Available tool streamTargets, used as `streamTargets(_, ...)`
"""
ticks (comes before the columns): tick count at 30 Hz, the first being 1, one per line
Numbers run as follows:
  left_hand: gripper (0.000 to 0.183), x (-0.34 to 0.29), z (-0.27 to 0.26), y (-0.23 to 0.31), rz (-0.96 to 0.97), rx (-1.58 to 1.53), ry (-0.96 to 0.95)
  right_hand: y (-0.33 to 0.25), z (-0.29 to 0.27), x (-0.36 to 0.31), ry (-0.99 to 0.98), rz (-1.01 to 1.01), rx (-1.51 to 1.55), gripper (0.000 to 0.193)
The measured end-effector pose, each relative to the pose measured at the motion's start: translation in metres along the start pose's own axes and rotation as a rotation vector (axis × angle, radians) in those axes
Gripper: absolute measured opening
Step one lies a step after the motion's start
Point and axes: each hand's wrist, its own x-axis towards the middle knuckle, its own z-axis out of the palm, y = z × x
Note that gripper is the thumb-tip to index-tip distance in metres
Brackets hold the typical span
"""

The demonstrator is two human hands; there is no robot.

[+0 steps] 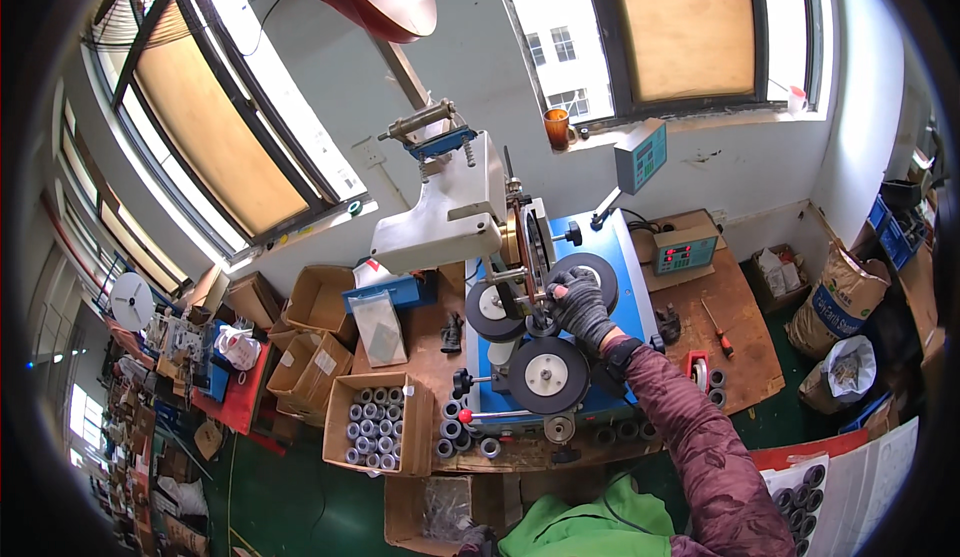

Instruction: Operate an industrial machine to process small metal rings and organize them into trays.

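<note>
My right hand (582,309), in a grey fingerless glove, reaches into a winding machine (425,227) with a white arm and blue base. Its bent fingers close at the gap between the three black rollers (548,375), beside the upright metal ring (513,235); whatever they grip is hidden. A small dark ring part (543,323) sits between the rollers, just below the fingers. Low in view, my left hand (478,536) shows only in part, in a dark glove, by an open cardboard box (412,519) with clear plastic inside. Its fingers cannot be made out.
Left of the machine stands a cardboard box (328,427) of wound ring coils. More coils (489,448) line the table's front edge. A red-handled lever (466,416) juts out there. To the right are a screwdriver (722,337), a tape roll (699,369) and a control box (686,254).
</note>
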Motion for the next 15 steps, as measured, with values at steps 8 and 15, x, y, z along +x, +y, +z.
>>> streamTargets(8, 0.015, -0.012, -0.004, 0.021, -0.04, -0.046, 0.033, -0.005, -0.007, 0.005, 0.025, -0.017, -0.013, 0.018)
streamTargets(15, 0.012, -0.03, -0.012, 0.089, -0.065, -0.337, 0.154, 0.0, -0.011, -0.001, 0.053, -0.018, -0.004, 0.017)
